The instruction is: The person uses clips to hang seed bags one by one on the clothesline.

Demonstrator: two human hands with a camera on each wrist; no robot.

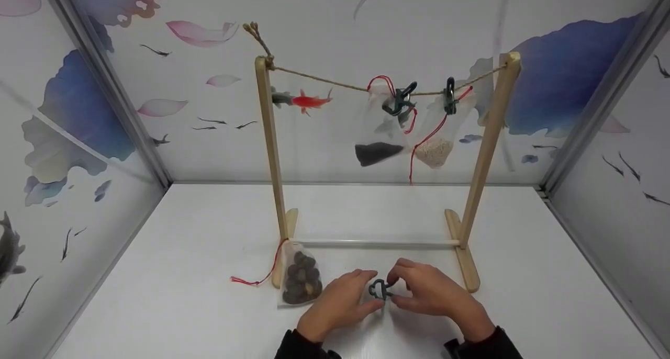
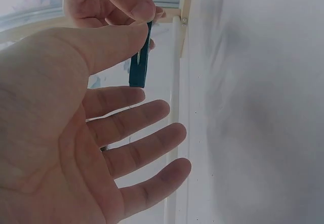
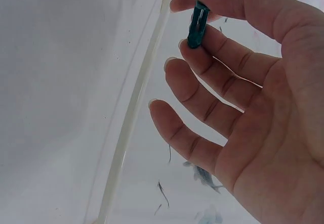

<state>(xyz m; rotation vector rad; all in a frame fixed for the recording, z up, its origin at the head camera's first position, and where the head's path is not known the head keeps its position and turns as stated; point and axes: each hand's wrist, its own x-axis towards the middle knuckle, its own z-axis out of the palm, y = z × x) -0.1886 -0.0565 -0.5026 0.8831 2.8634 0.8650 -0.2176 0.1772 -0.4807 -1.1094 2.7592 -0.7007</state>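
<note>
A dark green clip (image 1: 380,290) is held low over the white table between the two hands. My right hand (image 1: 432,291) pinches its handles between thumb and fingertips; the right wrist view shows the thumb against the clip (image 3: 198,27). My left hand (image 1: 340,301) is on the clip's other side, fingers spread and nearly straight. Its thumb overlaps the clip (image 2: 139,64) in the left wrist view; whether it touches I cannot tell. Left of that hand, a mesh bag of brown round things (image 1: 302,278) with a red cord leans by the frame's left foot.
Behind the hands stands a wooden frame (image 1: 486,160) with a sagging rope (image 1: 319,79) and a white lower bar (image 1: 366,243). Two dark clips on the rope hold a bag with black contents (image 1: 378,154) and one with pale grains (image 1: 435,153). Printed panels enclose the table (image 1: 199,275).
</note>
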